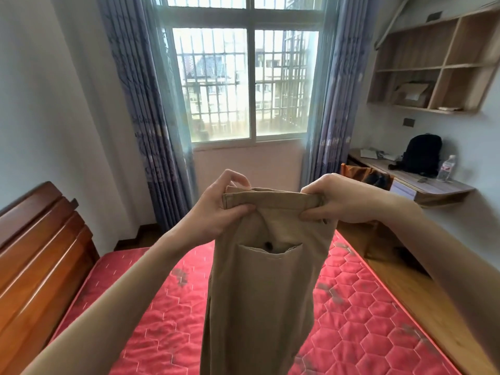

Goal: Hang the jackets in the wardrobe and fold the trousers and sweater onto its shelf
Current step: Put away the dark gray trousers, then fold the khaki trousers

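Observation:
A pair of tan trousers [259, 293] hangs in the air above a red quilted mattress [365, 315], legs folded together and a back pocket with a dark button facing me. My left hand [219, 209] pinches the left end of the waistband. At the waistband's right end my right hand [335, 198] grips the cloth. The trouser legs run down out of the frame at the bottom. No jackets, sweater or wardrobe are in view.
A wooden headboard [40, 253] stands at the left. Ahead is a barred window [243, 85] with purple curtains. At the right a desk [422, 182] carries a black backpack [423, 155] and a water bottle [447, 169], with wooden wall shelves [433, 63] above and a chair beside it.

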The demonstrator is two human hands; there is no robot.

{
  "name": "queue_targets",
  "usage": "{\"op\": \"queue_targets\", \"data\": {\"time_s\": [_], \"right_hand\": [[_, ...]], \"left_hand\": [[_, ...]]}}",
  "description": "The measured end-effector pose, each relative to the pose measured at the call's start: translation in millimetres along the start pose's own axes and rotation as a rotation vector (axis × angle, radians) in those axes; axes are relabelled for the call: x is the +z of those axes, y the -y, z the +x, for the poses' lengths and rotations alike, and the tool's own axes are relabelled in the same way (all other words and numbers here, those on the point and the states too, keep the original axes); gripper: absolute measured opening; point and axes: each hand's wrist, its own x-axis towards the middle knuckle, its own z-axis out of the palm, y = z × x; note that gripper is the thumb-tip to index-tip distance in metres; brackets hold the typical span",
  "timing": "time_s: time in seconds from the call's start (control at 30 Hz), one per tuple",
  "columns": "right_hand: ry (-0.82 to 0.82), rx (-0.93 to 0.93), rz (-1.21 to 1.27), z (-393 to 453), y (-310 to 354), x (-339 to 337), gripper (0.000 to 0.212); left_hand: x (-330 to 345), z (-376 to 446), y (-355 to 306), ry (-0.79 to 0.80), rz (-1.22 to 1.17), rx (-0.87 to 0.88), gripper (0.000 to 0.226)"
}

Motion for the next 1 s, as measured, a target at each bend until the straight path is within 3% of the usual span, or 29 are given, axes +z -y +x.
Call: {"op": "queue_targets", "data": {"time_s": [0.1, 0.23, 0.37, 0.53, 0.63, 0.73, 0.83, 1.0], "right_hand": [[0.009, -0.030, 0.054, 15.0, -7.5, -6.1, 0.015], [0.101, -0.044, 0.146, 34.0, -17.4, -9.0, 0.025], [0.207, -0.026, 0.038, 68.9, -31.2, 3.5, 0.016], [0.168, -0.028, -0.036, 121.6, -54.1, 22.6, 0.018], [0.081, -0.012, -0.154, 160.0, -65.4, 31.4, 0.016], [-0.108, 0.030, -0.335, 202.9, -69.4, 40.7, 0.020], [-0.281, 0.064, -0.458, 254.6, -70.6, 32.2, 0.022], [-0.428, 0.019, -0.617, 315.1, -74.7, -4.7, 0.021]], "left_hand": [[-11.0, 10.6, 3.6, 0.022, 0.040, -0.026, 0.022], [-11.2, 22.4, 14.8, -0.071, 0.079, -0.048, 0.034], [-11.1, 32.0, 38.1, -0.129, 0.152, -0.102, 0.042], [-39.0, 51.2, 66.0, 0.127, 0.337, -0.143, 0.034], [-57.0, 83.1, 82.1, 0.233, 0.670, -0.074, 0.029], [-69.0, 118.6, 99.3, 0.235, 0.901, -0.055, 0.020], [-88.7, 163.9, 110.5, 0.151, 1.059, -0.051, 0.015], [-113.7, 229.8, 115.3, 0.014, 1.312, 0.027, 0.020]]}}
